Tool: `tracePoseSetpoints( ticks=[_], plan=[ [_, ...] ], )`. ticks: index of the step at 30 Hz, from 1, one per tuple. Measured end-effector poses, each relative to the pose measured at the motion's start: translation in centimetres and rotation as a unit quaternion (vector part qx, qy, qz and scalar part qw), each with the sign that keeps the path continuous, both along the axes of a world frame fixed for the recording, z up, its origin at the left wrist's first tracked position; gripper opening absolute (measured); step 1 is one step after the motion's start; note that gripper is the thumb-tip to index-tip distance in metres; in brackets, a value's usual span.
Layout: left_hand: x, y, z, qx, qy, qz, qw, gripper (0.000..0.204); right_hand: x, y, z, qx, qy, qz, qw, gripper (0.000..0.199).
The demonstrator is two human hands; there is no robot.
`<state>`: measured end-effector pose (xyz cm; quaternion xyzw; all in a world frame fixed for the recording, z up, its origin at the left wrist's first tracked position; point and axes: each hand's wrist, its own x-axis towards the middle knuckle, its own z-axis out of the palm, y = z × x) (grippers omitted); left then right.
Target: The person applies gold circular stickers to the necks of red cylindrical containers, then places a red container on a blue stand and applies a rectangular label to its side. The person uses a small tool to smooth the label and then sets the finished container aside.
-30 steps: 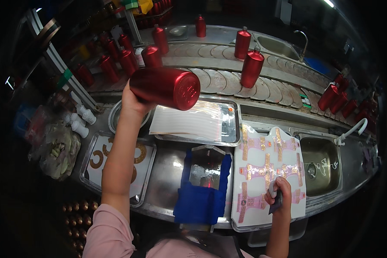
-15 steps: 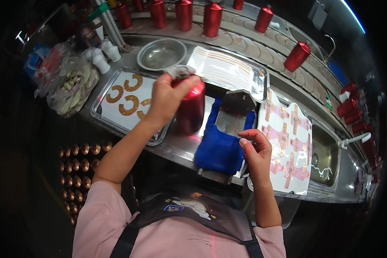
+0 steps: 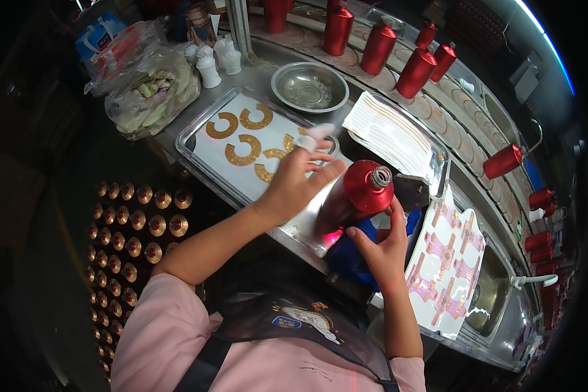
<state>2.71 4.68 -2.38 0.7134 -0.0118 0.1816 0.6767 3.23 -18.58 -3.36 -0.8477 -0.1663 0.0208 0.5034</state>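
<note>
A glossy red bottle (image 3: pixel 356 196) with an open threaded neck leans over the steel counter. My right hand (image 3: pixel 382 245) has its fingers and thumb around the bottle's right side. On the bottle's left, my left hand (image 3: pixel 291 186) is raised with fingers spread, its thumb near the bottle; a white wrap (image 3: pixel 306 142) shows on one finger, and the fingertips are blurred. Beneath the bottle and my right hand is a blue cloth-covered cradle (image 3: pixel 349 258), mostly hidden. A metal tray (image 3: pixel 189 140) of gold horseshoe-shaped labels lies left of my left hand.
Behind are a steel bowl (image 3: pixel 310 87) and a tray with white strips (image 3: pixel 395 134). A sheet of pink-and-gold labels (image 3: pixel 447 261) lies right, before a sink (image 3: pixel 493 287). Red bottles (image 3: pixel 379 49) stand on the conveyor (image 3: pixel 431 108). A plastic bag (image 3: pixel 153 98) sits at left.
The bottle has moved right, over the blue cradle, and tilted. My left hand has let go of its top and opened; my right hand has taken hold of its side. The view has shifted.
</note>
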Motion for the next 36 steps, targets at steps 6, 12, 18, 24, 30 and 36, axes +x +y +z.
tracePoseSetpoints(
  ticks=[6,12,18,24,30,36],
  plan=[
    [2.6,18.2,-4.2,0.405,0.309,0.286,0.811,0.052,-0.3,-2.2,0.3,0.004,0.069,-0.028,0.997,0.092],
    [1.4,24.3,-6.6,0.511,0.365,0.379,0.679,0.053,-0.5,-2.6,0.9,0.024,0.127,-0.068,0.989,0.086],
    [2.0,24.1,-5.2,0.464,0.440,0.360,0.680,0.059,-0.3,-2.7,0.5,0.044,0.110,-0.039,0.992,0.082],
    [2.8,24.3,-5.6,0.464,0.454,0.374,0.662,0.057,0.1,-2.7,0.2,0.054,0.116,-0.039,0.991,0.081],
    [2.4,26.8,-8.7,0.390,0.288,0.416,0.769,0.044,-0.3,-3.5,-0.1,0.058,0.116,-0.042,0.991,0.079],
    [1.9,26.9,-9.1,0.585,0.197,0.418,0.667,0.012,-1.4,-4.3,0.0,0.062,0.126,-0.057,0.988,0.074]
  ],
)
